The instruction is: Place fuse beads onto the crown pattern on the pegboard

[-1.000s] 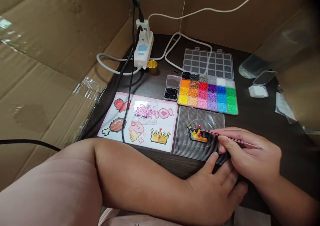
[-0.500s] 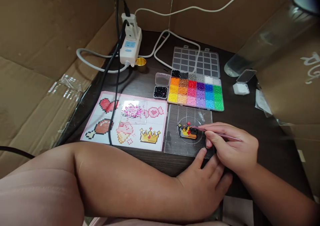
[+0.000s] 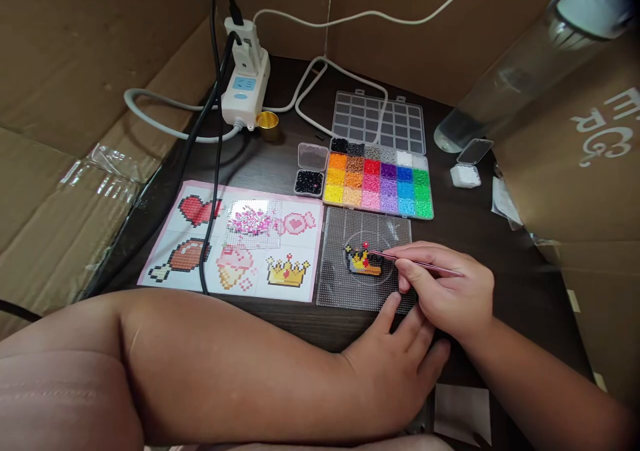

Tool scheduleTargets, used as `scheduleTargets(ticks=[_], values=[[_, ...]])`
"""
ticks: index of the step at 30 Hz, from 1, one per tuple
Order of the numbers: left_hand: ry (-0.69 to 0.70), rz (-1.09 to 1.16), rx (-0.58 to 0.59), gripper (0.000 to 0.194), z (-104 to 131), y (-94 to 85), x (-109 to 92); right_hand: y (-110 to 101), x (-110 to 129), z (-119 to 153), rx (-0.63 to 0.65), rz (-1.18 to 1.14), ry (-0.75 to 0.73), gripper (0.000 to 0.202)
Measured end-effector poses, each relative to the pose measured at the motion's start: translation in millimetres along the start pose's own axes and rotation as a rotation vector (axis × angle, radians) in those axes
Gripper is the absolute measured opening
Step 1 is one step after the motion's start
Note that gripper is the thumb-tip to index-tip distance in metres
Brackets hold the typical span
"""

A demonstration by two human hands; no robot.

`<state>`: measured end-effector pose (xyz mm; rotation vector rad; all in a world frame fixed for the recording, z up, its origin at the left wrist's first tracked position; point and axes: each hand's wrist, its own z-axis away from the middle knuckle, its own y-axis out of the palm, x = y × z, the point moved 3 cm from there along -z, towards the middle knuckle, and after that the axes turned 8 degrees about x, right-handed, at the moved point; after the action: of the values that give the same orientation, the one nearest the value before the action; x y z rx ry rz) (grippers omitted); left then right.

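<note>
Pink tweezers (image 3: 433,266) are pinched in my right hand (image 3: 453,294), over the right half of a clear pegboard (image 3: 333,284). Their tip is at the upper part of a crown made of small beads (image 3: 366,266), in yellow and black with some red; whether a bead sits in the tip is too small to tell. Spread out flat, my left hand (image 3: 395,361) lies at the board's lower right edge, its fingertips on or next to the board and partly under my right hand. A printed pattern sheet (image 3: 245,288) with a matching crown lies left of the board.
Behind the board stands a compartment box of coloured beads (image 3: 379,178), its lid folded back. A small box of black beads (image 3: 309,182), a gold cup (image 3: 267,124) and a power strip (image 3: 245,94) are to its left. Black cables (image 3: 204,251) cross the sheet. Right stands a small white-filled box (image 3: 466,175).
The whole view has shifted, so everything appears further left. On the pegboard, both hands and the tweezers keep nearly the same place; no change in the bead crown is visible.
</note>
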<state>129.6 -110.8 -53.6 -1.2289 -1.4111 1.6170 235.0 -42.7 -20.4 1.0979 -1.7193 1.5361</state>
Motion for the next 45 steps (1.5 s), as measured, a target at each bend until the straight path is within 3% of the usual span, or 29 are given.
scheduleTargets(ticks=[34, 37, 41, 45], values=[[0.006, 0.011, 0.013, 0.048, 0.6, -1.7, 0.8, -3.9, 2.5, -0.1, -0.012, -0.045, 0.027, 0.014], [0.023, 0.008, 0.012, 0.047, 2.9, -1.3, 0.7, -7.7, -1.9, -0.9, -0.052, -0.147, 0.078, 0.011], [0.071, 0.058, -0.002, 0.048, 2.5, -7.1, 1.5, -8.2, -15.3, -8.0, -0.057, -0.466, 0.173, 0.015], [0.131, 0.288, -0.128, 0.043, -2.0, -43.3, 9.3, -6.7, -23.6, -20.9, -0.097, -0.788, 0.242, 0.017]])
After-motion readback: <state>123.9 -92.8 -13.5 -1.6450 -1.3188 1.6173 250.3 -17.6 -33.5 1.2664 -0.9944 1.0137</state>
